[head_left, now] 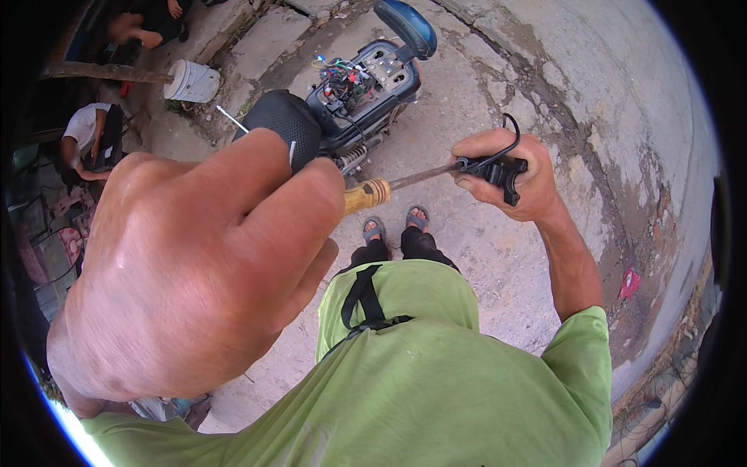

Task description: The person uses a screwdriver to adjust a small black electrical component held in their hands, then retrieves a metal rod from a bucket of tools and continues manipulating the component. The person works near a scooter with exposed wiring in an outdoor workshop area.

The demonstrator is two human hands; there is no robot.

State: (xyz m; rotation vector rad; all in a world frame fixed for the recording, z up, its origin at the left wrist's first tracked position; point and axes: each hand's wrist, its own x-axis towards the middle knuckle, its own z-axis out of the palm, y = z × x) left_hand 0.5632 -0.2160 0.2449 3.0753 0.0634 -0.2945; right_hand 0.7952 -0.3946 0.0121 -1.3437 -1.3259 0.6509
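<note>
Large in the left half, my left hand (194, 257) is closed round the yellow handle of a screwdriver (367, 197). Its metal shaft points right, and the tip meets a black plastic part (510, 175). That part has a curved clamp-like end, and a short black cable loops up from it. My right hand (538, 167) grips it between thumb and fingers, at about chest height. What exactly the tip touches is too small to make out.
An electric scooter (366, 86) stands ahead, its body open with loose coloured wires showing. At the left are a white bucket (192, 82), a wooden pole (109, 71) and a seated person (89, 136); another person (148, 27) is farther back. Red litter (629, 283) lies on cracked concrete.
</note>
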